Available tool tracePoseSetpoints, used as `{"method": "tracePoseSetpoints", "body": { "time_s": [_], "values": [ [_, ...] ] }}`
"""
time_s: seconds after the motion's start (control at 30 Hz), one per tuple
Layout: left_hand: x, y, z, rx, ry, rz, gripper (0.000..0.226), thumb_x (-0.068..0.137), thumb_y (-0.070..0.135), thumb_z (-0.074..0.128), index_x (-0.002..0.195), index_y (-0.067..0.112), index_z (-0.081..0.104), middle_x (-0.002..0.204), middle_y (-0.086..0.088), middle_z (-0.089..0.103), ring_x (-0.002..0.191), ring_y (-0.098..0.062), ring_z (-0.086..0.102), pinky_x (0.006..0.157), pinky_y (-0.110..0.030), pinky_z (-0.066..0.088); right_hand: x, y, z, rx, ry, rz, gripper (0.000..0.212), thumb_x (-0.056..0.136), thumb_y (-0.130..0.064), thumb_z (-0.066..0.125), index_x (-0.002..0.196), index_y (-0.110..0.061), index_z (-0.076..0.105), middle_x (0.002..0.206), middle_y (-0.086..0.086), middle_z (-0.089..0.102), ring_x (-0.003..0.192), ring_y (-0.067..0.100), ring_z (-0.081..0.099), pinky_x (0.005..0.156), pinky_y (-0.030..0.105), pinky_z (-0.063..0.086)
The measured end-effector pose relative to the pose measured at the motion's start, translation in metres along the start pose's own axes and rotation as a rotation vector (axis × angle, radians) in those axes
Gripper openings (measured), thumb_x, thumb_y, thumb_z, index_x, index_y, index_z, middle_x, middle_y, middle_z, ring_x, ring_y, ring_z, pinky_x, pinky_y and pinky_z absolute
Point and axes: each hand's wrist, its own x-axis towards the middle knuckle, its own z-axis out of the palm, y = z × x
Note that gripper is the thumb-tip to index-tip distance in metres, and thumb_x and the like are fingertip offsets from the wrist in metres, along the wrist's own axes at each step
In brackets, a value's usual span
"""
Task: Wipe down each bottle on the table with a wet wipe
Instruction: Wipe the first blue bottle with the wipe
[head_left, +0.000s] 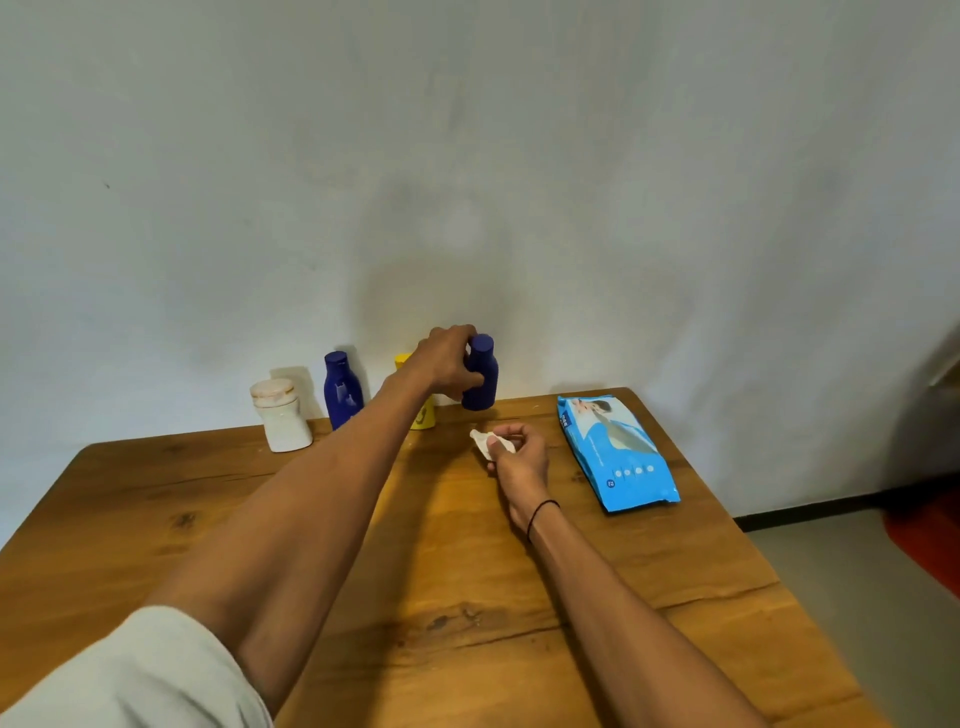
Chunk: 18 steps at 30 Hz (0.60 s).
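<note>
Two grips: left hand (447, 364) clasped upright blue bottle (480, 374); right hand (519, 452) pinched wet wipe (485, 442).
Relation: wipe sat just below the bottle, near.

A: Far edge of the table (675, 571), left to centre: white bottle (283, 415), blue bottle (343, 389), yellow bottle (423, 410) in a row along the wall. Narrow gaps between them.

B: Right part?

A: Wipes pack (618, 452) lies flat near the far right corner. Bare wood between it and the row, partly taken by the right hand (519, 457). The left hand (447, 364) holds a second blue bottle (480, 374) above the far edge.

B: Near side?

A: Near half bare wood, crossed only by both forearms.
</note>
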Motion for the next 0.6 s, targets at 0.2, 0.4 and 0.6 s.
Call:
{"method": "tracePoseSetpoints", "body": {
  "time_s": [0.2,0.4,0.6],
  "values": [
    [0.014,-0.007,0.011,0.063,-0.075,-0.075,0.066,0.083,0.008,0.087,0.14,0.013,0.054,0.133,-0.014,0.066,0.114,-0.034,0.068,0.089,-0.041,0.063,0.003,0.015,0.003,-0.183,-0.01,-0.206,0.018,0.101,-0.015,0.069,0.112,-0.027,0.064,0.114,-0.009,0.063,0.115,0.012,0.061,0.082,0.019,0.055],
    [0.019,-0.01,0.011,0.054,-0.103,-0.113,0.07,0.082,0.004,0.089,0.141,0.011,0.053,0.138,-0.015,0.064,0.122,-0.034,0.065,0.092,-0.039,0.058,0.006,0.024,0.001,-0.21,-0.014,-0.278,0.018,0.101,-0.017,0.069,0.113,-0.028,0.063,0.116,-0.007,0.066,0.114,0.012,0.063,0.088,0.027,0.06],
    [0.02,-0.01,0.014,0.014,-0.111,-0.14,0.068,0.083,0.002,0.087,0.141,0.01,0.053,0.139,-0.016,0.063,0.122,-0.035,0.065,0.089,-0.038,0.06,0.007,0.025,0.001,-0.212,-0.024,-0.296,0.018,0.101,-0.017,0.07,0.11,-0.03,0.062,0.113,-0.009,0.064,0.113,0.013,0.062,0.088,0.027,0.059]
  ]
}}
